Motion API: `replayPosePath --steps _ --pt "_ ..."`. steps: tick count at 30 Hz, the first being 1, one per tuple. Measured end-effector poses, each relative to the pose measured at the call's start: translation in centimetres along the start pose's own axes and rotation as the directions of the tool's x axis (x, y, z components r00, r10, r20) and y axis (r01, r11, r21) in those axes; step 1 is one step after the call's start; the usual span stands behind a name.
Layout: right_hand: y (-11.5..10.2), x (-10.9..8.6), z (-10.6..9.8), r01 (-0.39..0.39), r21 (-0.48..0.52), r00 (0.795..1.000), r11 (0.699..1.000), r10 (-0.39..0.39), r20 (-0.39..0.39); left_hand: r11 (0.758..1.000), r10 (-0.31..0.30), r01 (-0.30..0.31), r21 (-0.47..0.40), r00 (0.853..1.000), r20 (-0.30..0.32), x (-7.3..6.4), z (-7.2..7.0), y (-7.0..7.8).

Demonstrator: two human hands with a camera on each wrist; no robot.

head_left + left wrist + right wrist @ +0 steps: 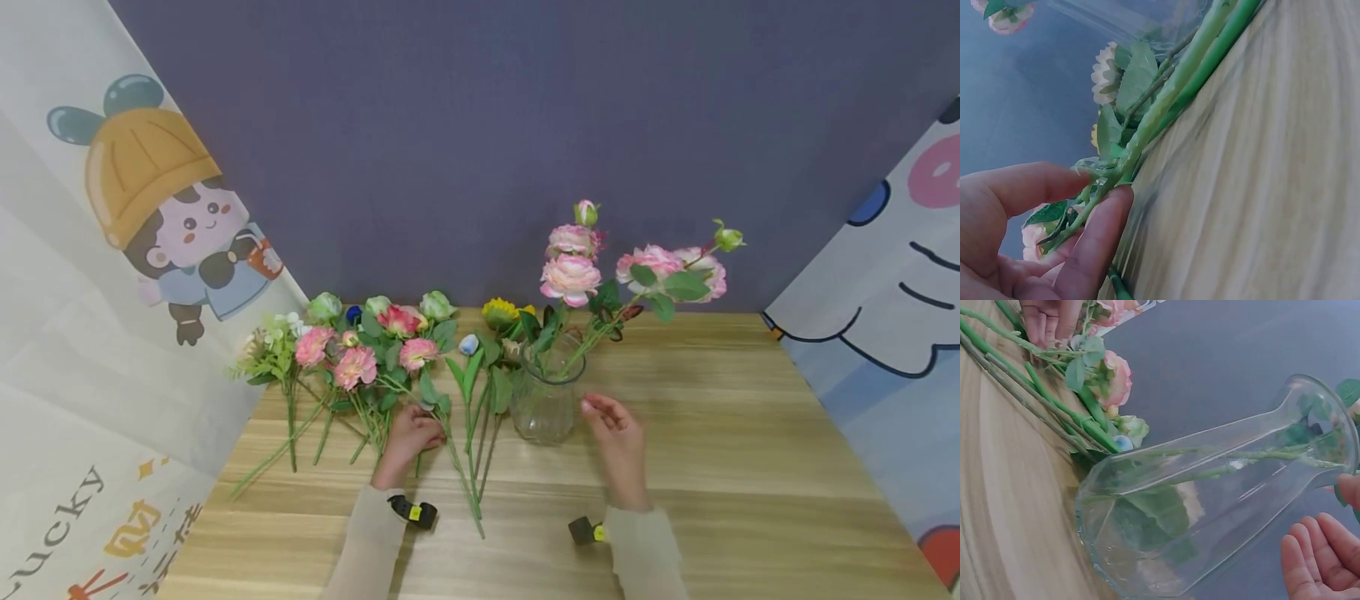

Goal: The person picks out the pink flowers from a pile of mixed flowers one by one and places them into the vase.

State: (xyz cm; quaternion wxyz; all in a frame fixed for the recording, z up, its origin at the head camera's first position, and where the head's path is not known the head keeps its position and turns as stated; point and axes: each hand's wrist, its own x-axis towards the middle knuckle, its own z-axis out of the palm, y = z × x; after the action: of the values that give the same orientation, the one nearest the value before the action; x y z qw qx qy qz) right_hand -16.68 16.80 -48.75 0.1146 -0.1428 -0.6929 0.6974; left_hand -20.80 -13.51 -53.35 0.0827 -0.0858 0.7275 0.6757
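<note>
My left hand (411,435) pinches the green stem (1147,128) of a pink artificial flower (418,354) between thumb and fingers, low over the table. Right of it stands a clear glass vase (543,412), upright, holding tall pink-and-white flowers (572,279) with green leaves and buds. Their stems (1235,464) show through the glass. Just right of the vase, my right hand (617,433) hovers with loosely bent fingers and nothing in its grasp. In the right wrist view these fingers (1310,559) are apart from the vase wall.
Several loose flowers lie on the wooden table (720,467) left of the vase, among them a red rose (399,320), a blue tulip (468,344) and a yellow sunflower (498,314). A dark wall panel (450,150) closes the back; printed curtains (67,350) hang at both sides.
</note>
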Motion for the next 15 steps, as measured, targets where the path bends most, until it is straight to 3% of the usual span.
replayPosePath --steps 7,15 --pt "0.3 -0.6 0.2 -0.018 0.03 1.0 0.999 0.018 0.02 0.995 0.049 -0.05 -0.081 0.999 -0.011 -0.1 0.2 0.2" --pt "0.5 -0.7 0.4 -0.018 0.026 0.999 1.0 0.017 0.043 0.996 0.081 -0.082 -0.03 0.996 -0.049 -1.0 0.7 1.8"
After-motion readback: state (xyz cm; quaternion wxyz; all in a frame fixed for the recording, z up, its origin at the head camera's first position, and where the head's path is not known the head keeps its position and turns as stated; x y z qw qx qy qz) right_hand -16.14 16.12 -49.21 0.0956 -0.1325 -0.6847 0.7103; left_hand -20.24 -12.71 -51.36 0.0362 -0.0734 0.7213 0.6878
